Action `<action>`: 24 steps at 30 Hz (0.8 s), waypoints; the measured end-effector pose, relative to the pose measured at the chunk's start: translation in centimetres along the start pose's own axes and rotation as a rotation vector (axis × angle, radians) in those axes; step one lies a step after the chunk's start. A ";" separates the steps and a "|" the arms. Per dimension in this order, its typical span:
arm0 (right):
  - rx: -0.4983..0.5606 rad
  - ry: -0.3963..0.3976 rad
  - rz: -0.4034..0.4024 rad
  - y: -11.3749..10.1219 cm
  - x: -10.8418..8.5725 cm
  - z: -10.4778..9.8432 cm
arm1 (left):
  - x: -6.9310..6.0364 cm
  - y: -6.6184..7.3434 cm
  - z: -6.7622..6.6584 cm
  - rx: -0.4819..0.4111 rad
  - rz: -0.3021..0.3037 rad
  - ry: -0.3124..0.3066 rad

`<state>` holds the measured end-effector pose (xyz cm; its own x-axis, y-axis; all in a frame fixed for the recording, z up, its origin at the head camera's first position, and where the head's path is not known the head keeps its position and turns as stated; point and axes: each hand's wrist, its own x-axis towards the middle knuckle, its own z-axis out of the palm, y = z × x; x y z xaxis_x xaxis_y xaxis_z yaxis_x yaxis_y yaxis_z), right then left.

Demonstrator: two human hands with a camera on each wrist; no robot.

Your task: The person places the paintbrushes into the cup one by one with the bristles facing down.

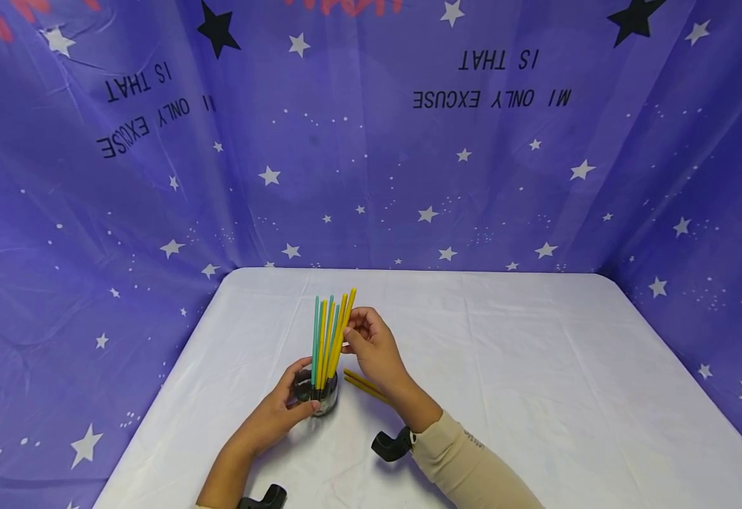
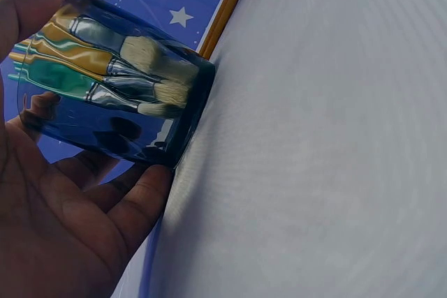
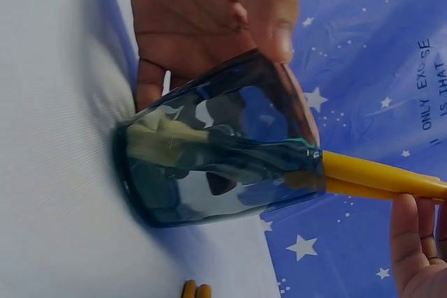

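My left hand [image 1: 275,417] holds a bluish see-through glass [image 2: 77,127], thumb on one side and fingers on the other. Several paintbrushes [image 1: 320,346] with yellow and teal handles stand in it, pale bristles [image 2: 140,54] downward near the bottom. Above the rim, my right hand [image 1: 376,350] pinches the yellow handle [image 3: 380,172] of a paintbrush at the right of the bunch. A second yellow handle lies close beside it, and whether it is gripped too is unclear. The brush's lower end is inside the glass, seen through its wall in the right wrist view.
A pair of yellow sticks [image 1: 366,386] lies on the white-covered table [image 1: 536,382], right of the glass and partly behind my right wrist. Black wrist devices [image 1: 391,445] sit at both wrists. A purple star-patterned curtain [image 1: 371,141] hangs behind the table.
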<state>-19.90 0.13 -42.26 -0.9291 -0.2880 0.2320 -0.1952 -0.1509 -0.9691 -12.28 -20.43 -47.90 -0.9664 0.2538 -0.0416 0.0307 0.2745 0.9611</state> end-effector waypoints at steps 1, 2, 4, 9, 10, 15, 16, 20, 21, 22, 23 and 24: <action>0.004 -0.007 0.007 0.1 0.0 0.0 | 0.0 0.0 0.0 -0.001 0.002 -0.002; 0.007 -0.013 0.015 0.1 0.0 0.0 | 0.0 -0.1 0.0 -0.002 0.004 -0.004; 0.006 -0.026 0.029 0.2 0.0 -0.1 | 0.0 -0.1 -0.1 -0.002 0.005 -0.001; -0.040 -0.049 0.052 0.4 -0.2 -0.2 | 0.1 -0.1 -0.1 -0.003 0.015 -0.009; -0.048 -0.055 0.054 0.5 -0.2 -0.2 | 0.1 -0.1 -0.1 -0.002 0.018 -0.011; -0.145 -0.107 0.058 0.8 -0.4 -0.7 | 0.1 0.1 -0.1 0.000 0.022 -0.021; -0.176 -0.119 0.060 0.8 -0.4 -0.8 | 0.1 0.1 -0.1 0.000 0.020 -0.018; -0.274 -0.157 0.058 1.2 -0.3 -1.4 | 0.0 0.1 -0.1 0.002 0.025 -0.025; -0.285 -0.161 0.062 1.3 -0.3 -1.5 | 0.0 0.0 -0.1 -0.001 0.025 -0.025; -0.291 -0.163 0.062 1.4 -0.3 -1.7 | 0.0 0.0 -0.1 0.000 0.027 -0.025; -0.293 -0.165 0.064 1.5 -0.2 -1.8 | 0.0 0.0 -0.1 0.001 0.030 -0.029; -0.295 -0.166 0.069 1.7 -0.2 -1.9 | 0.0 0.0 -0.1 0.000 0.029 -0.029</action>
<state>-20.62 1.70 -44.08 -0.8843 -0.4415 0.1521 -0.2386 0.1474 -0.9599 -12.31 -20.57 -47.87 -0.9573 0.2883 -0.0216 0.0585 0.2664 0.9621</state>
